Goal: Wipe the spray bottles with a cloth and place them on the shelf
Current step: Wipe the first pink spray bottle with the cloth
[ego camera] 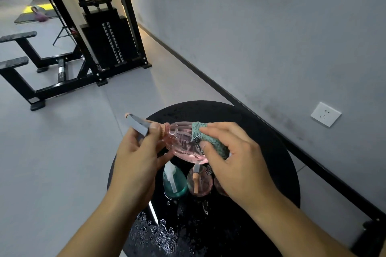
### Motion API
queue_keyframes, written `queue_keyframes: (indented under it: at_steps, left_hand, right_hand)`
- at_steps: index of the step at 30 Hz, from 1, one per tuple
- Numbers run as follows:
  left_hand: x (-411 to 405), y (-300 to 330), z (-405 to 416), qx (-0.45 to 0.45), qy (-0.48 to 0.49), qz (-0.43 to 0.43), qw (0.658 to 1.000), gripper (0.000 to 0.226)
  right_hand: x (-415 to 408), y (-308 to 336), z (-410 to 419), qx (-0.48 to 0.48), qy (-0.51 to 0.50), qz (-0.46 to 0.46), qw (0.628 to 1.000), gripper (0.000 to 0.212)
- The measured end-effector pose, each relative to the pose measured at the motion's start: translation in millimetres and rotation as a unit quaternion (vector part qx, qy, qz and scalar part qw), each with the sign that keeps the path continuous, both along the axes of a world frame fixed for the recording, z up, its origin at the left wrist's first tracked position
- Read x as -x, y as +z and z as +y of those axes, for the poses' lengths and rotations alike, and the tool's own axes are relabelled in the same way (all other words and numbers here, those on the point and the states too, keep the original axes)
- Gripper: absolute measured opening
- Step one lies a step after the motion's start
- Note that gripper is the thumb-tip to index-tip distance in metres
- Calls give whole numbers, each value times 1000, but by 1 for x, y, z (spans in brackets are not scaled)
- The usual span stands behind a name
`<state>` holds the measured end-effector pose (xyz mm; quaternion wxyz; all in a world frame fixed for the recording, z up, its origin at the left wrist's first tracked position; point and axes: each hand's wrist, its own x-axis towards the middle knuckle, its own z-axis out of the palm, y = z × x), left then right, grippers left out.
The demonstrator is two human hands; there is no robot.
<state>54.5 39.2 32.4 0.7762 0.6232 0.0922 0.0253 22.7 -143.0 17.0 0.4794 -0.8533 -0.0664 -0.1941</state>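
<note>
- Pink and see-through, a spray bottle (183, 144) lies on its side in the air above a round black table (271, 142), its grey spray head pointing left and away.
- The left hand (135, 165) grasps the bottle at the neck and spray head, thumb and fingers curled round it.
- The right hand (236, 160) presses a green knitted cloth (208, 137) against the bottle's rounded body, fingers bent over the cloth and pinching it to the plastic.
- On the table below, near the person, stand a teal spray bottle (174, 183) and, just to its right, a second pink bottle (199, 181); a third pinkish shape further right is mostly hidden under the right hand.
- Water drops (154, 233) glisten on the near part of the tabletop.
- A grey wall with a white socket (325, 113) runs along the right side.
- Far left stands a black weight machine (108, 33) on the grey floor.
</note>
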Motion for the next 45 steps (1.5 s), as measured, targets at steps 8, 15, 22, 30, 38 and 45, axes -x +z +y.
queue_keyframes:
  at_steps: [8, 15, 22, 30, 38, 45]
  left_hand:
    - [5, 1, -3, -36, -29, -59, 997, 21]
    - [8, -2, -8, -80, -59, -102, 990, 11]
    - [7, 1, -1, -89, -54, -132, 986, 15]
    - [8, -4, 3, -141, -75, -155, 975, 14]
    - [6, -3, 1, -104, -23, -135, 985, 34]
    - [0, -6, 6, -76, 3, -123, 989, 28]
  right_hand:
    - [-2, 6, 2, 50, 4, -3, 999, 26]
    - [2, 7, 1, 26, 20, -1, 999, 27]
    - [-5, 8, -11, 3, -11, 41, 999, 22]
    - [0, 12, -2, 18, 48, 48, 998, 25]
    - [0, 8, -7, -13, 34, 80, 996, 22]
    - [1, 9, -4, -21, 42, 67, 997, 24]
